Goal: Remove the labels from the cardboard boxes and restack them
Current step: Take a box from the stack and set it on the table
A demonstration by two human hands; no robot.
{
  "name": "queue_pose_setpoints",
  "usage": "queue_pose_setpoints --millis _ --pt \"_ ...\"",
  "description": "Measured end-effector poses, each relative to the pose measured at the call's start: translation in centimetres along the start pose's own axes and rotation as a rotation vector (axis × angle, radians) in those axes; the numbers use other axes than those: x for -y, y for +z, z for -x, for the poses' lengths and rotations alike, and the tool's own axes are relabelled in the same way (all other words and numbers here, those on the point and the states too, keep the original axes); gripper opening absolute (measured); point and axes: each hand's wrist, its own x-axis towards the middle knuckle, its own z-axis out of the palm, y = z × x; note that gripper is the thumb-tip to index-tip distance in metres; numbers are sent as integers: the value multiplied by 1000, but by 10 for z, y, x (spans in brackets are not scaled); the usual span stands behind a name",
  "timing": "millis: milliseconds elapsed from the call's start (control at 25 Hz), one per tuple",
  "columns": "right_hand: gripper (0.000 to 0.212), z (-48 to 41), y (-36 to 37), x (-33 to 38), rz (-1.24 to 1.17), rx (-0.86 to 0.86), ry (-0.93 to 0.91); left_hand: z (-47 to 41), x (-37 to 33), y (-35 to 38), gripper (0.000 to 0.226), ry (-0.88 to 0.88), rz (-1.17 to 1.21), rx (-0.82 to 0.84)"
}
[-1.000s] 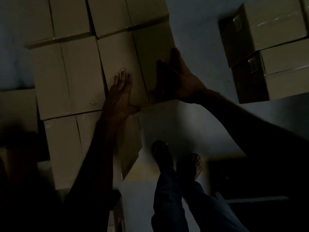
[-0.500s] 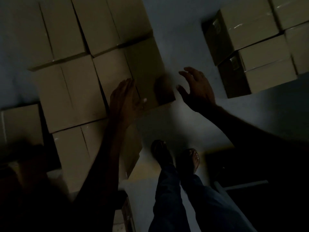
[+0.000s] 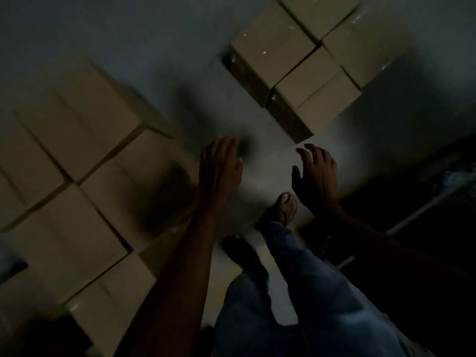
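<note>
The room is dim and the view is blurred. A stack of plain cardboard boxes fills the left side. A second group of taped cardboard boxes stands at the upper right. My left hand hovers over the floor just right of the left stack, fingers relaxed, holding nothing. My right hand hangs in the air below the right group, fingers loosely spread and empty. Neither hand touches a box. No label can be made out on any box.
A pale floor runs between the two box groups. My legs in blue jeans and sandalled feet stand on it. A dark area with a pale bar lies at the right.
Both hands have left the box in the left stack and drawn back over the floor. The view has swung right, so the left stack has shifted left and the right boxes toward the centre.
</note>
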Motion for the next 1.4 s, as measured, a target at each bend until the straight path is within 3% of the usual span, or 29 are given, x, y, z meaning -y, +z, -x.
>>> queue_pose_setpoints --millis 360,720,840,1040,1160,1320,1400 --pt "55 -95 20 -98 22 147 132 -137 -70 78 53 212 -69 193" --pt "71 -221 156 -140 57 209 119 -267 -58 214 64 372 -72 244" --pt "66 -237 194 -154 48 142 99 -296 -54 252 70 424 -85 280" --pt "77 -221 208 -187 87 77 63 -313 -62 291 70 464 -41 295" --pt "73 -193 198 -205 15 70 199 -313 -76 300 69 452 -18 332" --pt "53 -183 186 -213 -216 -141 559 -308 -97 310 70 320 163 445" --pt "57 -201 187 -218 -381 -119 718 -304 -103 315 72 259 274 481"
